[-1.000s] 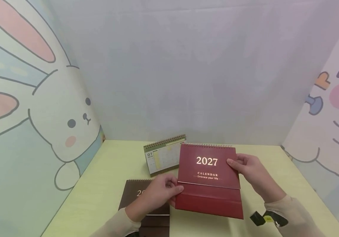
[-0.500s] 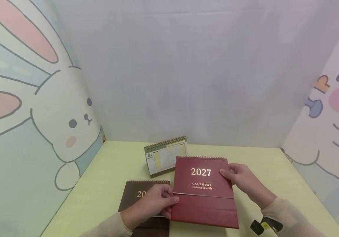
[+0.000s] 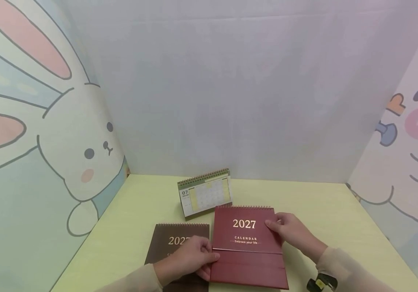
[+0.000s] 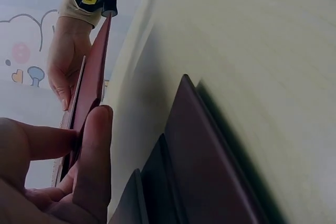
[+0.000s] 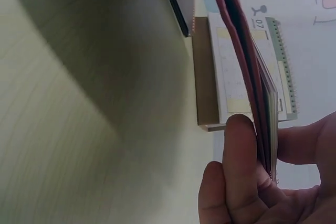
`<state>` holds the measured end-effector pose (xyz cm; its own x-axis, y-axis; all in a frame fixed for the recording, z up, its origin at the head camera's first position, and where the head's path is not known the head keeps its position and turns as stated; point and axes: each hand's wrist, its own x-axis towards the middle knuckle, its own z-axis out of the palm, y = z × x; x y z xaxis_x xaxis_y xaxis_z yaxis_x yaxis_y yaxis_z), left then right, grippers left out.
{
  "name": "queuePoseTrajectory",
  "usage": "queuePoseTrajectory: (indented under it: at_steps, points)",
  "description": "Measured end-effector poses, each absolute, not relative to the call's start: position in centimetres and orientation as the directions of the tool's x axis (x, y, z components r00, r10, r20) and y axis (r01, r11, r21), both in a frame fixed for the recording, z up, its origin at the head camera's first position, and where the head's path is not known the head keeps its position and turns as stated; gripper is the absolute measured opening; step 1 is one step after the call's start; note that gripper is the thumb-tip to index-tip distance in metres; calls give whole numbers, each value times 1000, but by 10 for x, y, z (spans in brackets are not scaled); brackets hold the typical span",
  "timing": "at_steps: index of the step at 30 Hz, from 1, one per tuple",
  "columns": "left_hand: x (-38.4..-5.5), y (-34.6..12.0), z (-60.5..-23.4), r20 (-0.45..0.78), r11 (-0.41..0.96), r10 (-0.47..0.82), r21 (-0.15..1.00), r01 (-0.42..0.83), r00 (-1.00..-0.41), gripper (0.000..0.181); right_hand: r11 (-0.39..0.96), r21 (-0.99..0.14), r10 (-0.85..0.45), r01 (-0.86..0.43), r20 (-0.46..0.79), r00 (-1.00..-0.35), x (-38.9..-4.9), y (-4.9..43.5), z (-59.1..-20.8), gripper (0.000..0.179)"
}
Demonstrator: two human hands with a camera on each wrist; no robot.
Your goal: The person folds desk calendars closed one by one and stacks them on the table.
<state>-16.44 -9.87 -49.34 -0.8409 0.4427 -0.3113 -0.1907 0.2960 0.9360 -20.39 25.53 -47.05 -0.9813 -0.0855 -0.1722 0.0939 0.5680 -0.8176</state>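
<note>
A red 2027 desk calendar (image 3: pixel 245 265), folded nearly flat with its spiral binding at the far side, is held by both hands. At its left edge my left hand (image 3: pixel 190 256) pinches it, thumb on top and fingers beneath. My right hand (image 3: pixel 294 233) grips the upper right edge the same way. In the right wrist view, a gap shows between the red calendar (image 5: pixel 244 45) and the table. Under my left forearm lies a dark brown 2027 calendar (image 3: pixel 163 239), partly hidden by that hand. The left wrist view shows the brown calendar (image 4: pixel 199 156) below the left fingers.
Behind the red calendar stands a green-and-white desk calendar (image 3: pixel 209 194) open at month 07, propped up as a tent. The pale yellow table (image 3: pixel 322 211) ends at a plain back wall (image 3: pixel 231 101). Cartoon-printed side panels (image 3: pixel 74 162) flank it.
Both hands have brought the red calendar down toward the table, nearer to me and slightly left. More of the standing calendar now shows behind it. The brown calendar has stayed in place.
</note>
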Motion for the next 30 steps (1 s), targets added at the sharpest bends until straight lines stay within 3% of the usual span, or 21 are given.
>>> queuePoseTrajectory:
  at_steps: [12, 17, 30]
  points:
    - [-167, -96, -500, -340, 430, 427, 891, -142, -838, 31, 684, -723, -56, 90, -175, -983, -201, 249, -493, 31]
    - [-168, -95, -500, -346, 464, 426, 877, -126, -836, 35, 731, -677, -69, 79, -188, -980, -201, 250, -497, 39]
    - [-170, -94, -508, -317, 468, 446, 880, -83, -837, 37, 775, -629, -76, 62, -190, -979, -201, 247, -507, 43]
